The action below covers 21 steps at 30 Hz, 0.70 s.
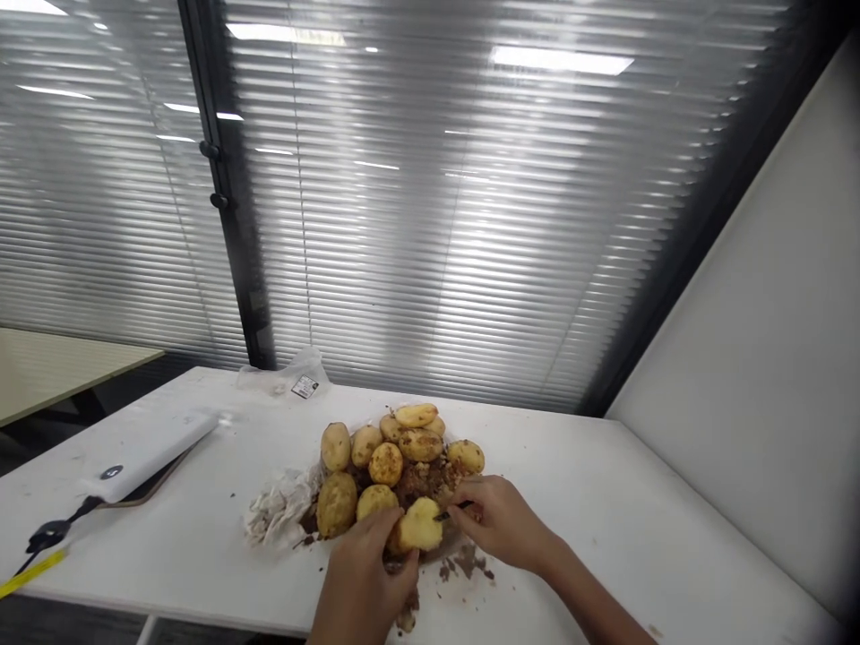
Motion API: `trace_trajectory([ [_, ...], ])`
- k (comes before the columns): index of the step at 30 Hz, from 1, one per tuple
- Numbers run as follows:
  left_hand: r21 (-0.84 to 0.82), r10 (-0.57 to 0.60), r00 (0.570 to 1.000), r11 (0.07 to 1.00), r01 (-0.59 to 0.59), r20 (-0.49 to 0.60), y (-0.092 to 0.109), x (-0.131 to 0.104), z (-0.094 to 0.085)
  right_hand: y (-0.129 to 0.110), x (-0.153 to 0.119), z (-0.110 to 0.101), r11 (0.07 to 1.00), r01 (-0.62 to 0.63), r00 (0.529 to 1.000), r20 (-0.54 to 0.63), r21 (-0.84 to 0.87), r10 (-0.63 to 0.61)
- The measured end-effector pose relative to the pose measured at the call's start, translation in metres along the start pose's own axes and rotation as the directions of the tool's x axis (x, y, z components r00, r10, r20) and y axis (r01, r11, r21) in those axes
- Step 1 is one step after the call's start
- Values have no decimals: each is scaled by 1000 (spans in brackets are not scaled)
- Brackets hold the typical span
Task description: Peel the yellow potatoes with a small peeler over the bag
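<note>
Potato (425, 527), lumpy, pale-yellow, is showing largely peeled; left hand (369, 566) is pinching it, right hand (497, 521) a slim dark tool (442, 517); tan-skinned oval potatoes (366, 445) are remaining unpeeled.

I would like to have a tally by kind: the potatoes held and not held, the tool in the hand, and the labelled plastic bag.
Potato in the left hand: 1
Other potatoes: 10 visible, some partly hidden
Thin dark tool in the right hand: 1
Labelled plastic bag: 1
Total: 13
</note>
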<state>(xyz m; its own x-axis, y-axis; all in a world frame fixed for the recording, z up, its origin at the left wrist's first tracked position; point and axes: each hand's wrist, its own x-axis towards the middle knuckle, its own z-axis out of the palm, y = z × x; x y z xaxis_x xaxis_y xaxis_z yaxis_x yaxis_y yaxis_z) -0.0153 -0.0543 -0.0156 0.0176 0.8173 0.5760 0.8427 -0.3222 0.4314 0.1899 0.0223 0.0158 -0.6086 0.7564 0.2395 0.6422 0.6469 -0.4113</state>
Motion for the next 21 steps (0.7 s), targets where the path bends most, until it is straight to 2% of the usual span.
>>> trace_trajectory([
  [4, -36, 25, 1000, 999, -24, 5, -1, -2, 0, -2, -6, 7, 999, -25, 999, -39, 32, 26],
  [9, -9, 55, 995, 998, -56, -80, -7, -11, 15, -4, -10, 15, 999, -25, 996, -89, -20, 23],
  [12, -5, 58, 993, 998, -59, -107, -9, -13, 23, -6, -13, 22, 993, 0, 978, -207, -121, -25],
  [17, -1, 31, 995, 999, -32, -91, -5, -10, 22, -8, -15, 30, 982, 87, 972, -203, -169, -121],
  [21, 4, 18, 994, 1000, -17, -104, 0, -8, 20, -8, -12, 35, 968, 83, 937, -313, -235, -156],
])
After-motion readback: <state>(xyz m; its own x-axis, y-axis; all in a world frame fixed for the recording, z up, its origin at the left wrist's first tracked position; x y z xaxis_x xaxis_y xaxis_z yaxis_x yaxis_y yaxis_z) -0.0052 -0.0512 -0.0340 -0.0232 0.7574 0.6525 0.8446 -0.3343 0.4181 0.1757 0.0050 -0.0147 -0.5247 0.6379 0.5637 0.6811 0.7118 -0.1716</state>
